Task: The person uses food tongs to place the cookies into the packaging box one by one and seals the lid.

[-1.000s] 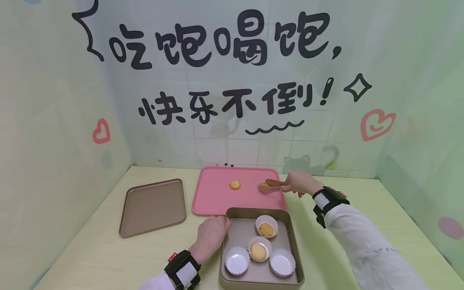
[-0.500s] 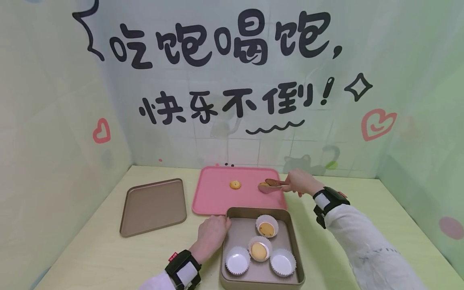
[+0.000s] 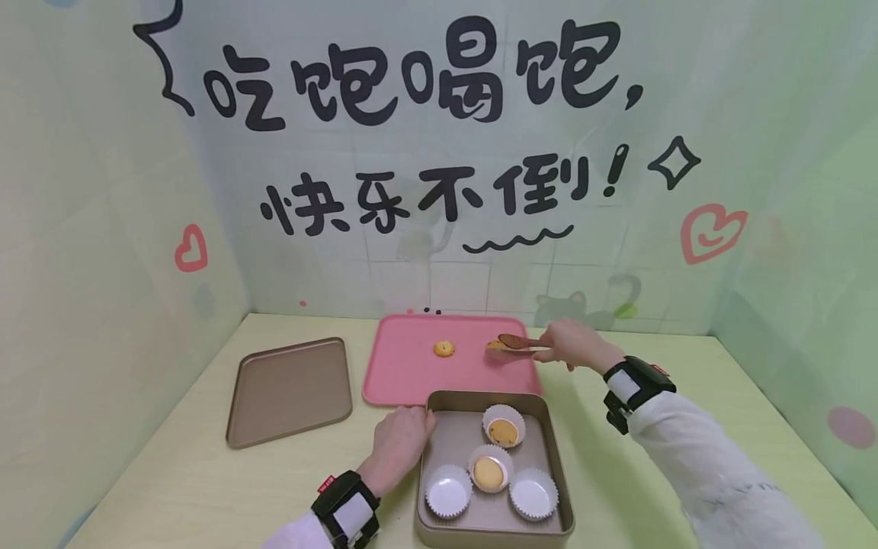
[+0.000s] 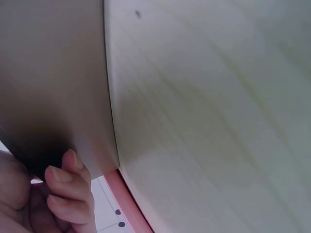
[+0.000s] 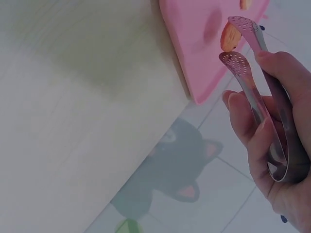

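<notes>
In my right hand (image 3: 579, 345) I hold metal tongs (image 5: 260, 82) with perforated ends, thumb on one arm and fingers on the other. A cookie (image 5: 230, 38) sits between the tong tips, over the right part of the pink tray (image 3: 411, 381). Another cookie (image 3: 443, 348) lies on that tray, left of the tongs. My left hand (image 3: 398, 441) grips the far left corner of a deep brown baking tin (image 3: 456, 427), its fingers curled against the outer wall (image 4: 63, 97). Inside the tin are two cupcake liners with cookies, one liner (image 3: 503, 427) behind the other (image 3: 490, 469).
Two cupcake liners without cookies, a left one (image 3: 449, 492) and a right one (image 3: 533, 494), stand nearer the front of the tin. A shallow brown tray (image 3: 291, 393) lies at the left of the wooden table (image 3: 192, 496). Printed wall panels (image 3: 439, 290) enclose the back and sides.
My right hand and wrist have tilted and shifted slightly right, and the tong tips are a little higher. My left hand stays on the tin's corner.
</notes>
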Action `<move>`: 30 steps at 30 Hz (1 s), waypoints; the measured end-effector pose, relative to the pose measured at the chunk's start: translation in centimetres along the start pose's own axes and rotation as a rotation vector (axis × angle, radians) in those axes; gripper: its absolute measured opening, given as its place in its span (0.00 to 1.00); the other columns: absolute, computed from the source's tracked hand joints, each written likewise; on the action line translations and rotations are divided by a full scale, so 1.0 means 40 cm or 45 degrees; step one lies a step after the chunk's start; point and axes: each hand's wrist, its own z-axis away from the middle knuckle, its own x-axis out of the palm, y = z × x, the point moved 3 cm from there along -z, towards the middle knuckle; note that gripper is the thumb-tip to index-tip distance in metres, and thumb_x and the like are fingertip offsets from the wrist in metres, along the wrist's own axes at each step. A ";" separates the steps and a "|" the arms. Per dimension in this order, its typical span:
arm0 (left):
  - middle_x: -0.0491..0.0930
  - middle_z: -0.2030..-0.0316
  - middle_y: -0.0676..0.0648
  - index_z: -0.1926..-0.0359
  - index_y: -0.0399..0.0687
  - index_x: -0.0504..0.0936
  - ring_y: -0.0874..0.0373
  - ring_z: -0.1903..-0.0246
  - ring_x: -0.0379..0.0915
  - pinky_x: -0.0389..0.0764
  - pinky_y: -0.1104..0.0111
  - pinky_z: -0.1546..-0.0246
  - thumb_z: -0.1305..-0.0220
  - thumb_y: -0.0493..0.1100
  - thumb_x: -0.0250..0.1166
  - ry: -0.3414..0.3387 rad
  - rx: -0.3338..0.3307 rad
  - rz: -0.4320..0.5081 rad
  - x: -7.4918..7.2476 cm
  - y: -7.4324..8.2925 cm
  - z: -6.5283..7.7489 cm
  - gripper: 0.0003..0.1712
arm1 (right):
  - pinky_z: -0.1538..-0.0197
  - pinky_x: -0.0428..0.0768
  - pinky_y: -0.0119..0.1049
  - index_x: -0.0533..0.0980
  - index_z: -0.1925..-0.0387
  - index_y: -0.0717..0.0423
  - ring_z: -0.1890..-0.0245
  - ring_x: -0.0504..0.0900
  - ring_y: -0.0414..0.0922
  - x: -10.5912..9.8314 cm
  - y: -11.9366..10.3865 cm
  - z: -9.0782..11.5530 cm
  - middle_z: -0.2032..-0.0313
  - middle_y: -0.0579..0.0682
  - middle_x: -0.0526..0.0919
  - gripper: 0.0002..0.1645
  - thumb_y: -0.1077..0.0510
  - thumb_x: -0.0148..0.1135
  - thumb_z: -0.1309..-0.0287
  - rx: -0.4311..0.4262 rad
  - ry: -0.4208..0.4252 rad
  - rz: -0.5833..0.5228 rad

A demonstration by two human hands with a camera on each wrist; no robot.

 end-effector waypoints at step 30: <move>0.62 0.89 0.49 0.86 0.47 0.63 0.55 0.88 0.65 0.69 0.61 0.90 0.34 0.39 0.58 0.021 0.002 0.020 -0.003 -0.002 0.001 0.23 | 0.79 0.60 0.20 0.76 0.72 0.51 0.84 0.60 0.25 -0.001 -0.296 0.256 0.84 0.32 0.66 0.13 0.54 0.74 0.55 -0.862 0.279 0.252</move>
